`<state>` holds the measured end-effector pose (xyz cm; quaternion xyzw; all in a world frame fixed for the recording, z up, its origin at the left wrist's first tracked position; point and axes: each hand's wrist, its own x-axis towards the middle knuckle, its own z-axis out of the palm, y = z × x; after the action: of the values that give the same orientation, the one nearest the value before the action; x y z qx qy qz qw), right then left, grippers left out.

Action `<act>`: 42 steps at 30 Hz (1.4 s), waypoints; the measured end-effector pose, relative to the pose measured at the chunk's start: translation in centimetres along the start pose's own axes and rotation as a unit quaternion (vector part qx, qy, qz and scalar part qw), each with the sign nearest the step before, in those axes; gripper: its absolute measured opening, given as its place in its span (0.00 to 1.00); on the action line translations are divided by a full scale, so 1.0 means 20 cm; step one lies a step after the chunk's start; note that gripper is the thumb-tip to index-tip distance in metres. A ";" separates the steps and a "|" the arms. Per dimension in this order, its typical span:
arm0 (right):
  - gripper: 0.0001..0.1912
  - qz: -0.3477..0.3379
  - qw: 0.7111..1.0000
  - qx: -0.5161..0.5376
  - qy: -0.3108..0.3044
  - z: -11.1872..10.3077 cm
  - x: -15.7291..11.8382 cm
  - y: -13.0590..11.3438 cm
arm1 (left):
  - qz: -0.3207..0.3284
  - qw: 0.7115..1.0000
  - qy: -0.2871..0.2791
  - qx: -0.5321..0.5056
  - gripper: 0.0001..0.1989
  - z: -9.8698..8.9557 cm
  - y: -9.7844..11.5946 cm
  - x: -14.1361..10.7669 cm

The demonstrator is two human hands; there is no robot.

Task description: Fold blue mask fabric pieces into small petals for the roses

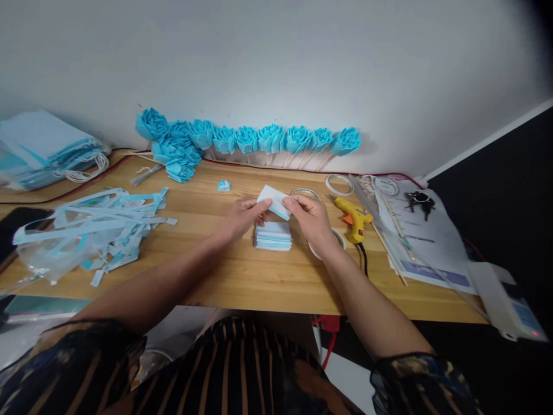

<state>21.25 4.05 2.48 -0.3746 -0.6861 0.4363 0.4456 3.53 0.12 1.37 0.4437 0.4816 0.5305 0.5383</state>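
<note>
A small folded white piece with a light blue edge (275, 201) is held between both hands above the wooden table (207, 276). My left hand (244, 218) pinches its left side with thumb and fingers. The right side is gripped by my right hand (310, 215). Just below the hands lies a stack of folded white and light blue pieces (273, 237). A small folded blue and white bit (223, 185) rests on the table to the upper left of the hands.
Blue flowers (272, 138) line the wall. Cut strips (125, 222) and stacked sheets (47, 144) lie left. To the right are tape rolls (339, 184), a yellow glue gun (354, 219), thin sticks (390, 253), keys (420, 200) on paper and a white device (503, 300).
</note>
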 end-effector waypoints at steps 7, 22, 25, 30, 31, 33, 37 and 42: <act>0.12 -0.013 1.000 -0.027 0.000 0.00 -0.01 -0.01 | -0.010 1.000 0.004 0.003 0.19 -0.01 0.00 0.00; 0.12 -0.037 0.999 0.013 0.001 -0.02 -0.02 -0.06 | 0.007 0.994 0.038 -0.104 0.16 -0.02 0.04 0.01; 0.13 -0.068 0.997 0.013 -0.021 -0.03 -0.01 -0.05 | 0.006 0.985 0.054 -0.161 0.12 -0.02 0.07 0.02; 0.11 -0.099 0.992 -0.063 -0.047 -0.02 0.00 -0.02 | -0.014 0.982 0.041 -0.183 0.08 -0.01 0.07 0.01; 0.10 -0.099 0.991 -0.072 -0.052 -0.02 0.00 -0.02 | -0.014 0.983 0.033 -0.178 0.08 0.00 0.07 0.01; 0.07 -0.094 0.991 -0.079 -0.051 -0.02 0.00 -0.02 | -0.011 0.986 0.016 -0.168 0.08 0.00 0.07 0.00; 0.05 -0.074 0.994 -0.069 -0.032 -0.02 0.00 -0.02 | -0.002 0.989 -0.005 -0.151 0.11 0.00 0.06 -0.01; 0.05 -0.062 0.996 -0.051 -0.024 -0.01 0.00 -0.02 | 0.000 0.990 -0.011 -0.138 0.12 0.00 0.06 -0.01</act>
<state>21.40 3.89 2.91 -0.3428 -0.7400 0.3813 0.4354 3.36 -0.10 2.65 0.3715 0.3975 0.5868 0.5996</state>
